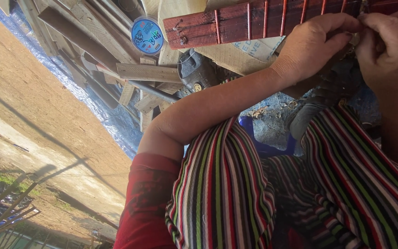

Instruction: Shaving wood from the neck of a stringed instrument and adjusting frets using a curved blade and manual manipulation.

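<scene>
Striped multicoloured cloth garment (pixel 226 193), draped over the person's lap, fills the lower frame. Dark red wooden fretted instrument neck (pixel 263 23), with raised reddish frets, runs along the top edge above a pile of pale wooden planks (pixel 148 71). Left hand (pixel 312 46), fingers curled together, rests against the neck's lower edge; right hand (pixel 385 44), just beside it, fingertips meeting the left's, pinching something too small to identify. Round blue plastic line spool (pixel 147 35) lies on the planks beside the neck's end.
</scene>
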